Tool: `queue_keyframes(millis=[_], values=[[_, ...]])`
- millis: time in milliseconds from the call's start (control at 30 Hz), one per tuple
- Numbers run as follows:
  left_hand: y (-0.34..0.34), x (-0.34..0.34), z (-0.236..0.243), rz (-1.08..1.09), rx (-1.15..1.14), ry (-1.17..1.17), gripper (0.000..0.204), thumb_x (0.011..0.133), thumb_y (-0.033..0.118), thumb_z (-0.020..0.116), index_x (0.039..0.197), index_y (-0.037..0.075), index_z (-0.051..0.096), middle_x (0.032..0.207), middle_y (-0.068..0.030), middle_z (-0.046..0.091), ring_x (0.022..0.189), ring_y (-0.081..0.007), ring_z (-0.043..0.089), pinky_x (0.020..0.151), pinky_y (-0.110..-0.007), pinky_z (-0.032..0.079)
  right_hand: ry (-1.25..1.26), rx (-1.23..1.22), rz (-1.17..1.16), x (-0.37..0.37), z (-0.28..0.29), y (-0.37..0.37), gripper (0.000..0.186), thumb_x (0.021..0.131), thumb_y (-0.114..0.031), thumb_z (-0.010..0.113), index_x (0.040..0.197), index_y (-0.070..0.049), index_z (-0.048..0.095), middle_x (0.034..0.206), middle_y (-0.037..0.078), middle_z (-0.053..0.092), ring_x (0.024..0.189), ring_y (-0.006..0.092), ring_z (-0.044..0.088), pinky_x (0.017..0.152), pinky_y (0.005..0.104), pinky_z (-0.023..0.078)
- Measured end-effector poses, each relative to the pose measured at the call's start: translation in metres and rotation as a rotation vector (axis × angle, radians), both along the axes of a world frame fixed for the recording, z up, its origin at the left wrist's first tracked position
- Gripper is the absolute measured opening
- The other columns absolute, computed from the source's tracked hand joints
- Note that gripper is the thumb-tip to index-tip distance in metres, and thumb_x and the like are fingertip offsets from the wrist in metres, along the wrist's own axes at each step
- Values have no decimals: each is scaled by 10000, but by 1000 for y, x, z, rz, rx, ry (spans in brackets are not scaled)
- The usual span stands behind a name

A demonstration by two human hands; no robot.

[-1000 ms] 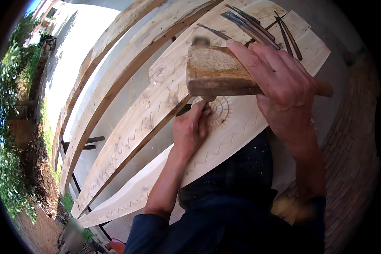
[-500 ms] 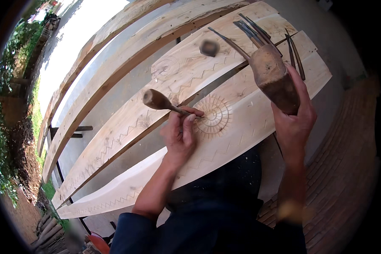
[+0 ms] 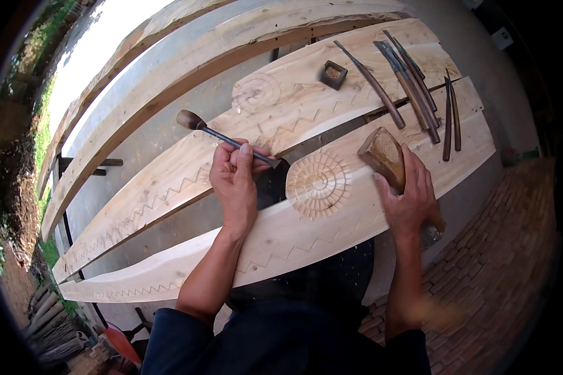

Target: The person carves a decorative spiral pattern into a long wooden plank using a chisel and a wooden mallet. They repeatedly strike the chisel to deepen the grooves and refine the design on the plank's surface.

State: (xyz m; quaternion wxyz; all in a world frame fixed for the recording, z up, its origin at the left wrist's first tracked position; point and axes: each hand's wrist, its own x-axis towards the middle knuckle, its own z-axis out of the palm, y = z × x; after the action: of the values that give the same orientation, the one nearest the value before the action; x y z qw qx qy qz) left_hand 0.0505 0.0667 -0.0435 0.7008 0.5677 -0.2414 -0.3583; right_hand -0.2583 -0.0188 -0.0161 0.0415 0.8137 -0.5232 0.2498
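At the left, the left hand [image 3: 234,181] is holding a chisel [image 3: 221,136], its fingers wrapping the slim shaft, with the bulbous handle pointing up and left and the flared blade pointing right. From this view the blade is overlying the gap between the far plank [image 3: 297,97] and the near plank [image 3: 281,231]; a slackening grip could be sending the tool into that gap or letting its edge nick the wood beside it. Just to the right, the carved rosette [image 3: 319,185] is sitting bare on the near plank, its thin ridges probably chipping if struck askew. Above it, a dark square-mouthed block [image 3: 333,75] is resting loose on the far plank and could be sliding if the wood is jolted. Farther right, the right hand [image 3: 411,194] is gripping a wooden mallet [image 3: 381,152] around its head, fingers and thumb on opposite sides, the handle jutting past the palm; swinging from that hold could be twisting it and denting the plank. Beyond, several loose carving tools [image 3: 413,87] are lying close enough that a careless sweep could be rolling them off.
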Motion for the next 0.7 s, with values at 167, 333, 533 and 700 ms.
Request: queue_keyframes(millis=[167,333,533,700], values=[[-1,-1,0,-1,14,-11,199,1176,227,623,1244,40,633,1042,-133,799,861,-156,775,772,-279,633,-40,-2,15,-1,0,-2,862,783,-354,989,1538,-124,644,1382,130,722,1189,359,717,986,480,588],[0,2,-3,-18,10,-15,208,1177,236,625,1252,42,627,1042,-126,799,839,-133,757,770,-274,630,-30,-18,-28,0,-3,0,857,784,-370,989,1533,-130,650,1389,125,727,1196,355,723,987,482,584],[2,1,-4,-37,-50,-59,230,1181,238,617,1275,29,610,1020,-101,795,827,-113,742,771,-268,627,-47,-62,-101,0,-9,-1,832,817,-365,968,1540,-119,640,1397,137,721,1211,366,718,989,491,579],[2,-3,-5,-54,-87,-121,227,1182,209,606,1295,11,601,1009,-97,791,843,-118,749,782,-274,631,-31,-39,-111,-2,-8,2,837,856,-364,941,1574,-103,598,1423,144,701,1231,372,703,1009,502,566]])
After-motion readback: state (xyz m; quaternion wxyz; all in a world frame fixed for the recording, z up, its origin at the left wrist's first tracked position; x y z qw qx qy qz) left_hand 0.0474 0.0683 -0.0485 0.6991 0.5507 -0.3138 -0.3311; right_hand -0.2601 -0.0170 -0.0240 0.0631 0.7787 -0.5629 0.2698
